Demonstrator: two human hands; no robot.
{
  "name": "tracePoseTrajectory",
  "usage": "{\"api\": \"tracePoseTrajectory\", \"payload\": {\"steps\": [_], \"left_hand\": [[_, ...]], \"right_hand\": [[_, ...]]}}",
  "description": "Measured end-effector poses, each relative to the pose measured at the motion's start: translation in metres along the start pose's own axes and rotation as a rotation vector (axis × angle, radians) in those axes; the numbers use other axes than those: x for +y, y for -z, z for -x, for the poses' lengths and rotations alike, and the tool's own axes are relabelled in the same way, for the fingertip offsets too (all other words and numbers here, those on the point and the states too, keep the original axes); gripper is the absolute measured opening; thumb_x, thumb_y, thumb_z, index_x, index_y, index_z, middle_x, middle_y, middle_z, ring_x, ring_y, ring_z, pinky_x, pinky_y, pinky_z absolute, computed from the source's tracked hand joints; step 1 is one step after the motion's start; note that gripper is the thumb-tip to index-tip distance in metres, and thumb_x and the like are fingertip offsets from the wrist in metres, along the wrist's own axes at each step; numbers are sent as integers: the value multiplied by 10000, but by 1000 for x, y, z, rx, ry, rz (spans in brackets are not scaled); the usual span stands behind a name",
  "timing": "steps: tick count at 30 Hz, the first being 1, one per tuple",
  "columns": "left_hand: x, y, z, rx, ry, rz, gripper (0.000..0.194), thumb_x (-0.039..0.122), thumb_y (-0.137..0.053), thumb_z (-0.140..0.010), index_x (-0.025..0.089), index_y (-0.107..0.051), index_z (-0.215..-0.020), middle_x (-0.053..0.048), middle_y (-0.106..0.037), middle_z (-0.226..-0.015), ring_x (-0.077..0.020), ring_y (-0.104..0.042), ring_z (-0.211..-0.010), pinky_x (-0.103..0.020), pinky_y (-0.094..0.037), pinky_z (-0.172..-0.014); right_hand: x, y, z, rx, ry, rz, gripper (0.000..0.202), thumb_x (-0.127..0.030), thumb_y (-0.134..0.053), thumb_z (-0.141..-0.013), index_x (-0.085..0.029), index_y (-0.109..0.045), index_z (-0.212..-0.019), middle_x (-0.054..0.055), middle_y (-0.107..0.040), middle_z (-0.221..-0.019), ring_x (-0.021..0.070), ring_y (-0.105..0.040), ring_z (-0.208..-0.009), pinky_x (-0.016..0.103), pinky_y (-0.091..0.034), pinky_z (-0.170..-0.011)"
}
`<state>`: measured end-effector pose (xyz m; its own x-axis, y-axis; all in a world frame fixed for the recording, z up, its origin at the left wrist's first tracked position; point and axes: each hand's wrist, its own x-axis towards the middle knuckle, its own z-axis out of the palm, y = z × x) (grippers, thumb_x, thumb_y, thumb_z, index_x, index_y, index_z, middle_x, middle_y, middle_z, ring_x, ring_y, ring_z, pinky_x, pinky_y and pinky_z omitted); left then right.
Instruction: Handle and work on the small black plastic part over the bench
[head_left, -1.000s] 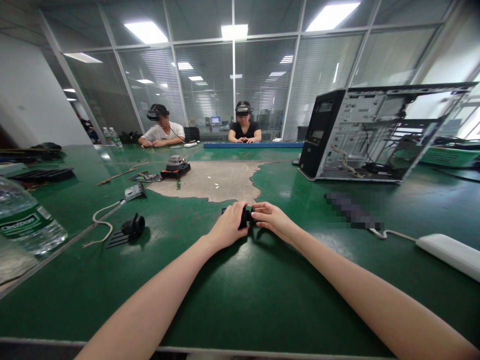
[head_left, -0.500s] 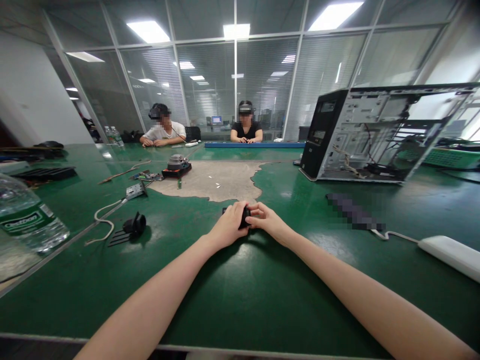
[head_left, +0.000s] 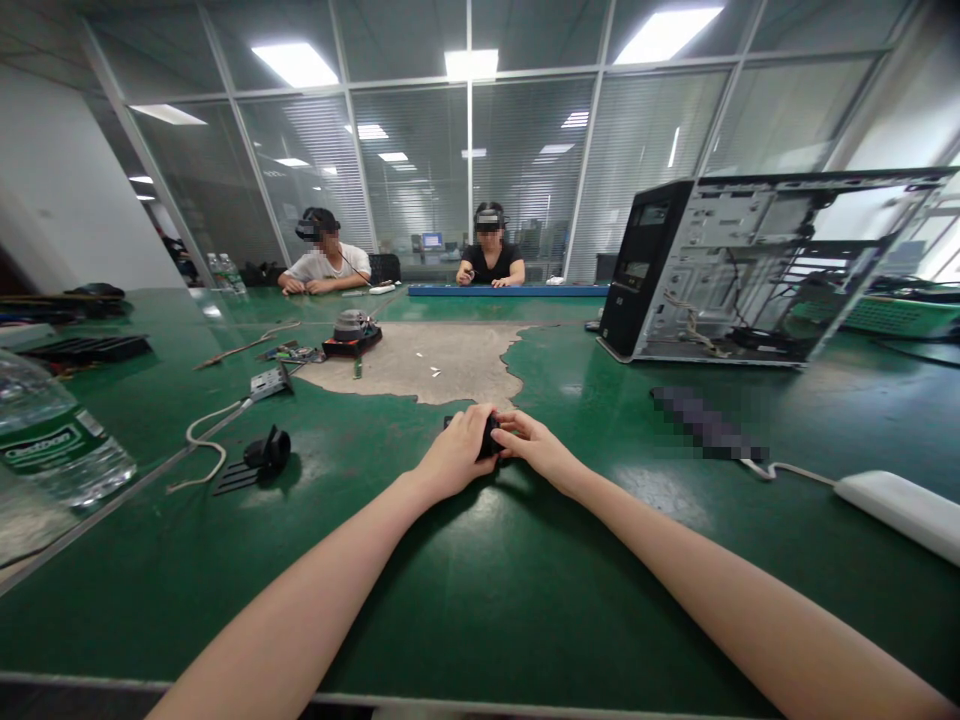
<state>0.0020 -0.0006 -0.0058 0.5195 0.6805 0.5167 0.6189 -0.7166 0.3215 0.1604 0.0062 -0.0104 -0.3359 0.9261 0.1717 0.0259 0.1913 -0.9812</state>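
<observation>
Just in front of me, over the green table [head_left: 480, 600], both hands meet at a small black part [head_left: 489, 440]. My left hand [head_left: 466, 440] is wrapped round it from the left, hiding most of its shape, so its exact kind does not show. From the right, my right hand [head_left: 529, 442] has its thumb and fingers closed on the part's near right side. A black plastic piece with a round collar and flat prongs [head_left: 259, 460] lies on the table to the left of my hands.
An opened computer case [head_left: 720, 270] stands at the right. A white power strip [head_left: 900, 505] with a cord lies nearer. To the left are a water bottle [head_left: 56, 440], a metal bracket [head_left: 270, 380] and a red-and-black device [head_left: 352, 335]. Two people sit at the far side.
The fingers of my right hand have shifted slightly on the black part; my left hand keeps its grip. Across the table, the person in black has raised one hand.
</observation>
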Motion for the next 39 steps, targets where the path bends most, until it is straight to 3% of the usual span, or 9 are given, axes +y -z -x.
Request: {"api": "tracePoseTrajectory", "payload": {"steps": [6, 12, 20, 23, 26, 31, 39], "left_hand": [[2, 2, 1, -20, 1, -52, 584, 185, -558, -686, 216, -253, -1182, -81, -418, -1143, -239, -431, -1016, -417, -407, -828], [2, 1, 0, -26, -6, -102, 589, 187, -564, -684, 202, -249, -1182, -83, -411, -1156, -244, -413, -1034, -410, -397, -833], [5, 1, 0, -28, 46, -226, 581, 237, -583, -682, 204, -275, -1174, -83, -451, -1131, -264, -410, -966, -440, -345, -810], [6, 0, 2, 21, 50, -248, 624, 219, -602, -663, 225, -265, -1187, -79, -442, -1156, -296, -343, -1064, -480, -274, -872], [4, -1, 2, 36, -16, -191, 596, 187, -583, -672, 208, -266, -1177, -92, -418, -1177, -284, -290, -1153, -470, -226, -935], [0, 0, 0, 2, -73, -16, 553, 167, -543, -693, 201, -259, -1166, -95, -435, -1128, -235, -425, -1058, -421, -317, -899], [0, 1, 1, 12, -70, -34, 542, 175, -549, -695, 185, -268, -1159, -98, -431, -1127, -237, -426, -1054, -412, -328, -901]], "right_hand": [[0, 4, 1, -51, 14, -53, 303, -291, -641, -651, -206, -504, -909, 0, -567, -813, 118, -551, -729, 268, -470, -656], [0, 2, 1, -29, 1, -61, 242, -351, -585, -704, -198, -510, -877, 3, -573, -795, 115, -549, -747, 257, -466, -657], [-1, 0, -1, 25, -43, -44, 332, -348, -618, -670, -190, -525, -947, 39, -561, -929, 124, -547, -778, 253, -476, -637], [0, 0, -2, 0, -43, -45, 321, -349, -618, -667, -179, -541, -927, 51, -556, -964, 132, -545, -791, 255, -474, -637], [1, 3, -2, -29, -25, -39, 280, -327, -622, -667, -178, -540, -889, 34, -564, -904, 129, -548, -779, 263, -467, -655], [1, 5, -1, -52, 21, -44, 318, -271, -654, -638, -204, -505, -911, -1, -585, -835, 129, -561, -777, 297, -446, -735], [4, 1, -1, -17, 10, -59, 297, -336, -600, -695, -192, -503, -936, 16, -586, -844, 123, -558, -768, 286, -443, -728]]}}
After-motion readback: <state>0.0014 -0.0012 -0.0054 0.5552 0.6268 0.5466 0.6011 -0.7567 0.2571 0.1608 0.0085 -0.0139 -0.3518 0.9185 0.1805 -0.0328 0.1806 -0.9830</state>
